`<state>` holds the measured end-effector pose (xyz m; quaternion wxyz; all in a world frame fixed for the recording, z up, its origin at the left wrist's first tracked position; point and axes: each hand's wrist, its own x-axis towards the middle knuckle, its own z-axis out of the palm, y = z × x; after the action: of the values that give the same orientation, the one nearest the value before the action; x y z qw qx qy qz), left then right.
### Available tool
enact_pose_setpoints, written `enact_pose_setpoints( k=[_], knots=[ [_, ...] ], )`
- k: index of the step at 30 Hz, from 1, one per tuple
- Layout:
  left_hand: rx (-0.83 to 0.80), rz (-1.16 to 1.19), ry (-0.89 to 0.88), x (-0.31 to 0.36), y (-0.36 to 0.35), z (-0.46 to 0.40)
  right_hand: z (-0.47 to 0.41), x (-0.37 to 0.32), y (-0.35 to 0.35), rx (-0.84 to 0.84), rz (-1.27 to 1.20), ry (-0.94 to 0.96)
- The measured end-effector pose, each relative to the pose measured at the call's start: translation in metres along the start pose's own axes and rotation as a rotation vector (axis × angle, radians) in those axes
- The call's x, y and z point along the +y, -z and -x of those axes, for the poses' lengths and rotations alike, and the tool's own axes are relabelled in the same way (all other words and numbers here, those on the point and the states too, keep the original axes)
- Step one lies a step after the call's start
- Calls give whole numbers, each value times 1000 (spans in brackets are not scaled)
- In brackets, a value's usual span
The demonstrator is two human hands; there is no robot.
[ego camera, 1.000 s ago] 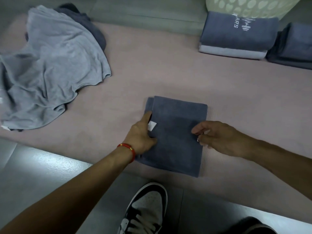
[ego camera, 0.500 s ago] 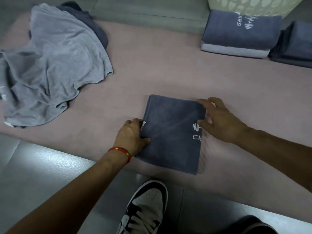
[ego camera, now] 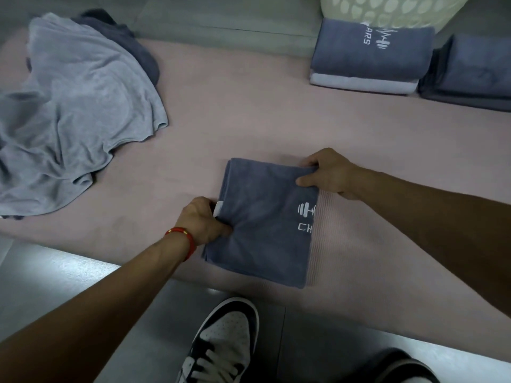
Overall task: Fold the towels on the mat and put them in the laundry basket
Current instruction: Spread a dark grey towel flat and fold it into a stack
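Note:
A folded dark blue-grey towel (ego camera: 262,225) with a white dumbbell logo lies on the pink mat (ego camera: 249,111) near its front edge. My left hand (ego camera: 203,221) grips the towel's left edge beside a white tag. My right hand (ego camera: 329,174) pinches its far right corner, thumb on top. A pale green laundry basket (ego camera: 392,9) with oval holes stands at the back right, only partly in view.
A crumpled light grey towel (ego camera: 74,111) lies on the mat's left over a dark one (ego camera: 130,42). Two stacks of folded towels (ego camera: 370,56) (ego camera: 470,73) sit before the basket. My shoe (ego camera: 221,344) stands on the grey floor below.
My right hand moved from the towel's near right edge up to its far right corner and now pinches it. My left hand closed on the left edge.

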<state>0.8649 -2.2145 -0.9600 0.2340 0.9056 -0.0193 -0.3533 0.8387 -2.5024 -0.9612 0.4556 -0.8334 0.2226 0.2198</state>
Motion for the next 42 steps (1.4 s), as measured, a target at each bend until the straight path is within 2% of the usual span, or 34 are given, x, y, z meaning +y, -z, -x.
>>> enact_pose_setpoints(
  k=[3, 7, 11, 13, 15, 16, 18, 21, 23, 24, 27, 33, 38, 42],
  knots=[
    [-27, 40, -61, 13, 7, 0, 10, 8, 11, 43, -119, -28],
    [-134, 83, -198, 65, 13, -24, 52, 44, 36, 214, -303, -158],
    [-317, -131, -496, 155, 4, -51, 129, 100, 45, 361, -552, -226],
    [-409, -173, -569, 199, -8, -57, 167, 126, 45, 424, -627, -243],
    [-431, -278, -602, 232, -26, -64, 193, 145, 43, 441, -655, -281],
    [-388, -360, -623, 241, -38, -66, 199, 152, 42, 432, -585, -298],
    [-172, -504, -689, 241, -65, -66, 198, 161, 40, 428, -208, -295],
    [252, -595, -938, 208, -102, -45, 181, 164, 38, 478, 311, -7],
    [362, -597, -1119, 178, -127, -23, 158, 167, 35, 410, 561, 179],
    [339, -641, -1149, 164, -139, -17, 145, 166, 34, 350, 647, 189],
    [244, -764, -1082, 131, -162, -24, 105, 166, 30, 213, 791, 117],
    [260, -763, -1077, 125, -165, -37, 73, 176, 41, 239, 853, 204],
    [242, -811, -1059, 131, -162, -39, 72, 173, 46, 190, 853, 212],
    [197, -806, -1062, 130, -159, -39, 94, 161, 41, 256, 857, 250]
  ],
)
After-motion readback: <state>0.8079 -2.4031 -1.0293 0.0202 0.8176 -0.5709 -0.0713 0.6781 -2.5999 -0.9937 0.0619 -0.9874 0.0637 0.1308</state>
